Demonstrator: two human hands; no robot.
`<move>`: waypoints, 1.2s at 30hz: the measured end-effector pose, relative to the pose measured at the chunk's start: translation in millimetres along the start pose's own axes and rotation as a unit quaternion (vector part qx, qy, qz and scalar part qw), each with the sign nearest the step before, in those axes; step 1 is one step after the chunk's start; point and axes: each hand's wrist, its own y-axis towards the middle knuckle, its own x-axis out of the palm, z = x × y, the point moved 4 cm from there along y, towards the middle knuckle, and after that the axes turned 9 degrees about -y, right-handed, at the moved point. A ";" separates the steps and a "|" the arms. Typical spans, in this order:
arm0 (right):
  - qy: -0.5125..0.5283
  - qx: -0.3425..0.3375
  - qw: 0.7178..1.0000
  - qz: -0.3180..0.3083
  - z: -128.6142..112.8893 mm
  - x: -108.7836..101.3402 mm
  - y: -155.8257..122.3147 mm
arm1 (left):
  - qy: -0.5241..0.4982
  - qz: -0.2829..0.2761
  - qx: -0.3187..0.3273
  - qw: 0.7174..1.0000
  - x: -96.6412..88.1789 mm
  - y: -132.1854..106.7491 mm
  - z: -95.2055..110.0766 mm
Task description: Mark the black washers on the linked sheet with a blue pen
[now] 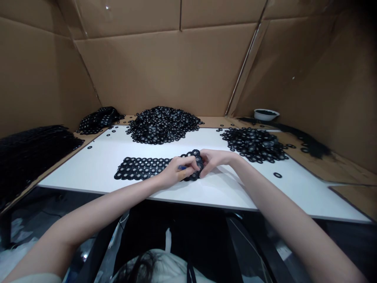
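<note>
— While both hands meet at the middle of the worktop (pixel 88 165), what do they hold?

— The left hand (pixel 176 171) and the right hand (pixel 214 159) each have the grip closed on the bunched right end of the sheet of linked black rings (pixel 141 168). The rest of the sheet lies flat on the white worktop, running off to the left. A small blue item (pixel 182 168) shows under the left fingers; it may be a tool, but it is too small to tell.

— Handling properties?

— Judged light, thin and flexible: the held end folds, the free length lies flat. The links between rings look weak and would likely tear under a pull. Take hold at the edge rings, fingers close together, with the free length supported on the worktop. The loose ring piles (pixel 161 125) lie behind, well apart.
</note>
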 end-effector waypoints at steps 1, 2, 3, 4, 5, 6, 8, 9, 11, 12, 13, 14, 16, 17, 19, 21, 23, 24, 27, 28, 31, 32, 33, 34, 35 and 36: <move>0.001 -0.005 1.000 -0.003 0.3 0.2 0.2 | 0.001 -0.002 -0.002 1.000 0.1 -0.2 0.4; 0.000 -0.010 1.000 -0.007 0.6 0.3 0.4 | 0.001 -0.006 -0.004 1.000 0.2 -0.3 0.9; 0.000 -0.017 1.000 -0.009 0.9 0.4 0.6 | 0.001 -0.009 -0.005 1.000 0.4 -0.4 1.6; -0.001 -0.022 1.000 -0.010 1.3 0.4 0.9 | 0.002 -0.011 -0.005 1.000 0.5 -0.4 2.3; -0.002 -0.026 1.000 -0.011 1.8 0.3 1.1 | 0.003 -0.012 -0.004 1.000 0.6 -0.3 3.0; -0.002 -0.027 1.000 -0.011 2.1 0.3 1.2 | 0.005 -0.012 -0.003 1.000 0.7 -0.2 3.6; -0.005 -0.023 1.000 -0.008 2.3 0.0 1.1 | 0.003 -0.011 -0.002 1.000 1.0 0.0 3.8; -0.007 -0.019 1.000 -0.007 1.9 0.0 0.7 | -0.001 -0.010 -0.002 1.000 1.3 0.2 3.2; -0.008 -0.011 1.000 -0.005 0.0 0.0 -0.3 | -0.018 0.000 -0.006 1.000 1.1 0.4 0.7; -0.006 -0.006 1.000 -0.004 -1.3 0.1 -1.0 | -0.031 0.012 -0.009 0.999 0.5 0.5 -1.3; -0.005 0.000 1.000 -0.004 -2.4 0.1 -1.6 | -0.046 0.029 -0.014 0.998 -0.6 0.5 -3.5; -0.004 0.007 1.000 -0.004 -3.3 0.2 -2.1 | -0.063 0.047 -0.019 0.997 -1.9 0.5 -5.9; -0.010 0.018 1.000 -0.004 -4.0 0.0 -2.7 | -0.093 0.076 -0.030 0.992 -4.2 0.6 -9.7; -0.016 0.022 1.000 -0.003 -3.7 -0.3 -2.8 | -0.104 0.086 -0.033 0.990 -5.1 0.7 -10.6; -0.031 0.030 0.999 0.002 -1.8 -1.3 -2.6 | -0.116 0.100 -0.032 0.988 -6.7 1.2 -10.4; -0.045 0.042 0.998 0.009 1.1 -2.4 -2.5 | -0.124 0.116 -0.030 0.985 -8.4 1.6 -8.6; -0.048 0.052 0.997 0.012 3.4 -2.7 -2.7 | -0.135 0.122 -0.032 0.983 -9.0 1.9 -7.2; -0.044 0.053 0.998 0.011 3.8 -2.5 -2.9 | -0.140 0.120 -0.034 0.982 -8.7 2.0 -7.1; -0.018 0.036 0.999 0.011 2.1 -1.4 -3.5 | -0.145 0.099 -0.043 0.984 -6.6 1.6 -9.0; -0.008 0.028 1.000 0.011 1.1 -1.0 -3.7 | -0.143 0.092 -0.043 0.984 -5.9 1.3 -10.1; 0.010 0.015 1.000 0.008 -0.7 -0.4 -3.8 | -0.131 0.083 -0.039 0.987 -4.7 0.2 -12.5; 0.009 0.016 1.000 0.008 -0.4 -0.5 -3.7 | -0.127 0.079 -0.036 0.988 -4.3 -0.1 -12.7; 0.004 0.020 1.000 0.009 0.3 -0.7 -3.5 | -0.123 0.074 -0.033 0.989 -3.9 -0.3 -12.6; 0.001 0.023 1.000 0.011 1.1 -1.1 -3.2 | -0.120 0.068 -0.031 0.990 -3.5 -0.5 -12.2; -0.001 0.024 1.000 0.012 1.9 -1.5 -2.8 | -0.117 0.063 -0.028 0.991 -3.2 -0.7 -11.7; 0.001 0.021 1.000 0.012 2.6 -1.6 -2.3 | -0.113 0.059 -0.025 0.992 -3.0 -0.9 -11.0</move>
